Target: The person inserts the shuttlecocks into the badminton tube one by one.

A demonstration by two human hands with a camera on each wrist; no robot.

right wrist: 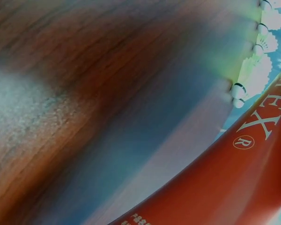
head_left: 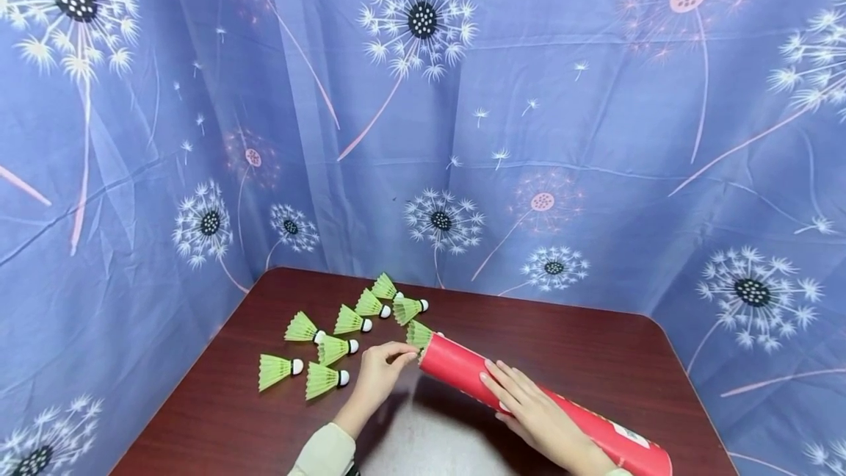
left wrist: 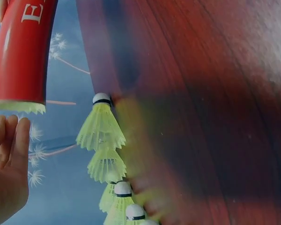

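My right hand (head_left: 532,410) lies over a red shuttlecock tube (head_left: 459,364) and grips it around the middle, the fingers across its top. White lettering shows on the tube (right wrist: 243,173) in the right wrist view. The tube's open mouth points left. A pale green shuttlecock skirt edge (left wrist: 21,107) pokes slightly out of that mouth in the left wrist view; the rest of it is hidden inside. Right at the mouth is my left hand (head_left: 380,373), its fingertips (left wrist: 22,124) close to the skirt edge. Whether they touch it is unclear.
Several yellow-green shuttlecocks with white corks, such as one shuttlecock (head_left: 324,380) at the front, lie left of the tube on the dark red-brown table (head_left: 562,336). Another shuttlecock (head_left: 416,332) lies partly behind the tube. A blue dandelion-print curtain (head_left: 529,116) surrounds the table's back and sides.
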